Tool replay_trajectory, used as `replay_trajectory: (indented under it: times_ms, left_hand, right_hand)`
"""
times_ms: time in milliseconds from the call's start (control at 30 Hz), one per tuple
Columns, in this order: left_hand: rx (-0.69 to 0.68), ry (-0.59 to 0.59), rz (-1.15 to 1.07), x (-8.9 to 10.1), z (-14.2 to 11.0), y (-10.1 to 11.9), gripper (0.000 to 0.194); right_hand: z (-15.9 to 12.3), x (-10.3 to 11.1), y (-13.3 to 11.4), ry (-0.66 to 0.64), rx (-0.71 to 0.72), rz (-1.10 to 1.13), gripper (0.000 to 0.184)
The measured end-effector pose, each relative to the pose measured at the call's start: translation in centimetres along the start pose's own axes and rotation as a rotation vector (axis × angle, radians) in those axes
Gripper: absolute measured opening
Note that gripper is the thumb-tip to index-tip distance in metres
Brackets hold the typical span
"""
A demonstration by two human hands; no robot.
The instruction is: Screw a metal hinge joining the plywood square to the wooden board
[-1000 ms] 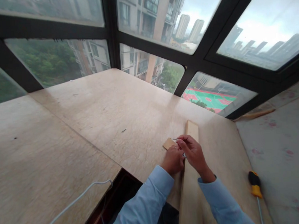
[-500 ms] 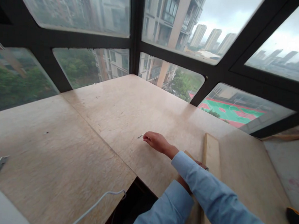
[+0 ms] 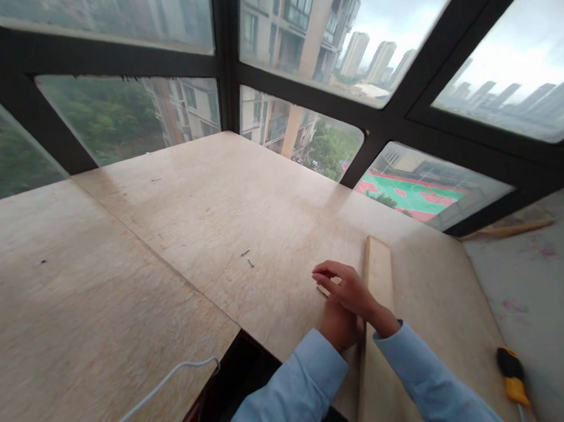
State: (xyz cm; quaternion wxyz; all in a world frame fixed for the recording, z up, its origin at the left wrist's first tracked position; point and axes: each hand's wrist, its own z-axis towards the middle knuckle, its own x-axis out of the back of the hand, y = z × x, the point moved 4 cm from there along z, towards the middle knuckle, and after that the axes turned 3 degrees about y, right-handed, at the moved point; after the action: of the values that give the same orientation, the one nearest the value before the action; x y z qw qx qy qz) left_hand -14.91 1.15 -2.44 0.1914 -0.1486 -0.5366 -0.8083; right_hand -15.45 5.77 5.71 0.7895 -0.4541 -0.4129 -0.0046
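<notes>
My left hand [image 3: 339, 325] is closed on a small piece of wood [image 3: 322, 290], close beside a long wooden board [image 3: 378, 262]. Its fingers are mostly covered by my right hand [image 3: 348, 290], which hovers just above it. The right hand's fingers are bent and slightly apart, with no object visible in them. Two small screws lie on the marble-patterned tabletop, one screw [image 3: 245, 253] just behind the other screw [image 3: 251, 262], to the left of both hands.
A screwdriver with a black and yellow handle [image 3: 512, 375] lies at the right by the wall. A white cable [image 3: 177, 367] crosses the near left of the tabletop [image 3: 125, 297], beside a dark opening [image 3: 246, 366]. Windows border the far edges.
My right hand has drawn back from the screws to the left hand. Two screws now show where one was visible. The view has shifted, bringing the screwdriver further into sight.
</notes>
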Motion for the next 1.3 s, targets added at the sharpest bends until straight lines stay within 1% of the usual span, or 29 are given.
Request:
replay_trajectory:
  times_ms: [67,133,200,300,367,400,467,500,567,600,633,667,700,767,800,867,933,967,1033,1100,1133,1167,1233,1267,1300]
  left_hand:
    - [0.005,0.017,0.061,1.2,0.0,0.9,0.044]
    - [0.056,0.036,0.141,2.1,-0.3,1.1,0.031]
    - [0.065,0.07,0.237,3.0,-0.8,0.9,0.023]
    - [0.044,0.17,0.358,5.3,-1.9,-0.5,0.024]
    - [0.016,0.208,0.399,7.5,-2.4,-1.9,0.026]
    - [0.034,0.227,0.416,8.8,-2.5,-2.6,0.027]
    - [0.11,0.251,0.437,11.4,-2.5,-3.4,0.03]
    - [0.167,0.262,0.428,12.6,-2.4,-3.4,0.031]
    - [0.296,0.31,0.365,14.2,-2.0,-2.4,0.032]
    - [0.346,0.347,0.321,14.6,-1.8,-1.5,0.033]
    - [0.388,0.373,0.261,14.5,-1.5,-0.4,0.035]
    - [0.412,0.371,0.175,13.9,-1.2,0.6,0.036]
    - [0.421,0.328,0.082,12.8,-0.8,1.6,0.039]
    - [0.43,0.201,-0.038,9.9,0.1,3.1,0.044]
    - [0.443,0.126,-0.074,8.3,0.5,3.4,0.046]
    - [0.504,0.014,-0.146,5.3,1.2,3.5,0.049]
    - [0.616,-0.086,-0.265,3.0,1.5,3.1,0.054]
    - [0.682,-0.125,-0.339,2.2,1.6,2.9,0.056]
    - [0.797,-0.171,-0.489,1.3,1.6,2.7,0.061]
    - [0.88,-0.16,-0.599,1.3,1.5,2.7,0.064]
    - [0.909,-0.143,-0.639,1.4,1.4,2.7,0.064]
    - [0.932,-0.126,-0.676,1.6,1.4,2.8,0.062]
    - [0.954,-0.118,-0.755,1.7,1.3,2.9,0.052]
    - [0.95,-0.125,-0.796,1.7,1.4,2.9,0.045]
    - [0.944,-0.132,-0.83,1.6,1.4,2.9,0.038]
  right_hand:
    - [-3.0,2.6,1.6,0.081,-0.09,-0.012,0.015]
    - [-6.3,4.8,3.0,0.142,-0.157,-0.02,0.017]
    - [-9.7,6.9,4.3,0.224,-0.226,-0.032,0.019]
    - [-14.9,9.7,5.8,0.36,-0.321,-0.059,0.02]
    - [-18.1,11.3,6.6,0.438,-0.375,-0.098,0.021]
    - [-19.5,12.0,7.0,0.47,-0.398,-0.128,0.022]
    - [-22.2,13.6,7.9,0.538,-0.445,-0.211,0.025]
    - [-23.4,14.4,8.5,0.569,-0.471,-0.262,0.027]
    - [-25.6,16.0,9.8,0.622,-0.528,-0.392,0.032]
    - [-26.6,16.8,10.5,0.641,-0.558,-0.475,0.035]
    - [-27.4,17.5,11.1,0.653,-0.593,-0.572,0.038]
    - [-28.2,18.0,11.7,0.654,-0.636,-0.68,0.041]
    - [-28.8,18.4,12.2,0.643,-0.688,-0.783,0.044]
    - [-29.6,18.8,13.1,0.569,-0.796,-0.948,0.047]
    - [-29.8,18.9,13.3,0.519,-0.842,-0.994,0.048]
    - [-30.0,18.8,13.6,0.44,-0.909,-1.027,0.049]
    - [-30.2,18.9,13.8,0.428,-0.951,-0.991,0.049]
    - [-30.4,19.0,13.9,0.442,-0.964,-0.953,0.048]
    - [-30.6,19.3,14.3,0.475,-0.964,-0.835,0.045]
    - [-30.9,19.5,14.6,0.545,-0.948,-0.671,0.043]
    - [-31.0,19.6,14.7,0.602,-0.946,-0.571,0.043]
    - [-31.1,19.6,14.7,0.672,-0.947,-0.45,0.043]
    - [-30.7,19.4,14.2,0.841,-0.922,-0.135,0.045]
    - [-30.3,19.2,13.8,0.92,-0.885,0.053,0.046]
    - [-29.6,18.9,13.1,0.993,-0.819,0.248,0.047]
